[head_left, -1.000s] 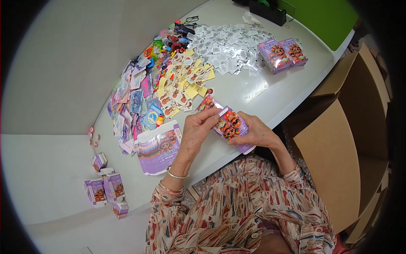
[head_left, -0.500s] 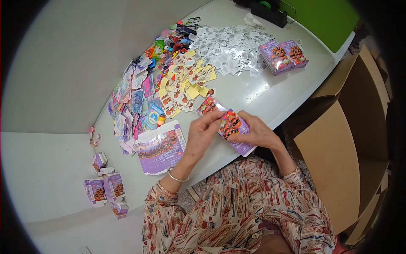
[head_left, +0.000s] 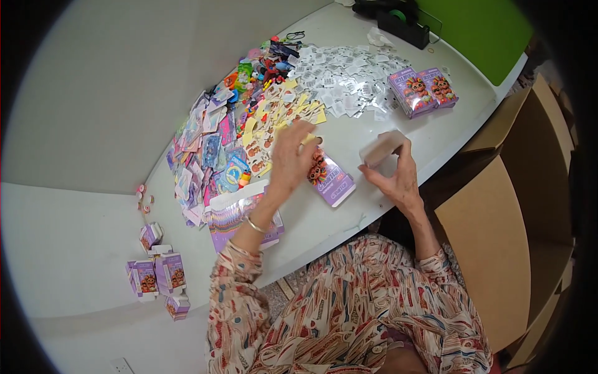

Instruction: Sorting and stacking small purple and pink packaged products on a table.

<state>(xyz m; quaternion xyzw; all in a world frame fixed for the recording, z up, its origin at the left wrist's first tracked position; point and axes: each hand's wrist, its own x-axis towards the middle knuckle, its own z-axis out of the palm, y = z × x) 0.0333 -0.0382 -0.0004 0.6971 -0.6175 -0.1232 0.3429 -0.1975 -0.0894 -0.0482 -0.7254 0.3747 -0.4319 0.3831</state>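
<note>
My right hand (head_left: 402,184) grips a small box (head_left: 381,148) between thumb and fingers, raised above the table and tilted so that its pale side shows; it is slightly blurred. To its left, a flat-lying purple box (head_left: 338,188) with a cartoon creature printed on it rests on the table. Over that box's far left end hovers my left hand (head_left: 291,159), with thumb and fingers apart and nothing visible between them. Its fingertips reach the near edge of a heap of yellow and white picture cards (head_left: 274,112). A stack of flat purple cartons (head_left: 233,215) lies partly behind my left forearm.
Beyond the cards are small silvery-white packets (head_left: 349,78), colourful little toys (head_left: 258,71) and pastel sachets (head_left: 202,143). Two purple boxes (head_left: 423,90) stand at far right, near a black tape dispenser (head_left: 402,28). Open cardboard boxes (head_left: 486,237) flank the table's right; several purple boxes (head_left: 169,271) sit left.
My hands have parted. The right one has moved right and up with the small box; the left has let go and moved up toward the cards, uncovering the purple box on the table.
</note>
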